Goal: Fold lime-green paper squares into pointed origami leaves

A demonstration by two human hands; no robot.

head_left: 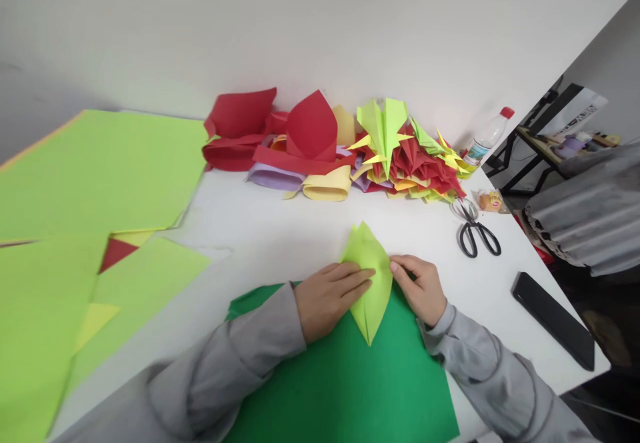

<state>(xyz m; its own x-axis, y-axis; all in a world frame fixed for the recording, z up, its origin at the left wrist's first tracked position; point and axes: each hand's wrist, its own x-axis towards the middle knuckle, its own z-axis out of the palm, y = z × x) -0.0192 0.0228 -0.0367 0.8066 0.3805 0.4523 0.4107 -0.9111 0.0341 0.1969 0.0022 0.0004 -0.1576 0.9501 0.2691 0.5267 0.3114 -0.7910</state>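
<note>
A light green folded paper shape [369, 276], pointed at both ends, lies on a dark green sheet [345, 383] near the table's front edge. My left hand [330, 296] lies flat on the shape's left side, fingers stretched out and pressing it down. My right hand [420, 286] sits at the shape's right edge with fingers curled, its fingertips pinching or pressing the paper's edge. Both sleeves are grey.
Large light green sheets [95, 169] cover the table's left. A pile of folded red, yellow, purple and green paper [350, 149] lies along the wall. Black scissors [475, 229], a plastic bottle [487, 136], a small wrapped snack [493, 200] and a black phone [553, 319] lie to the right.
</note>
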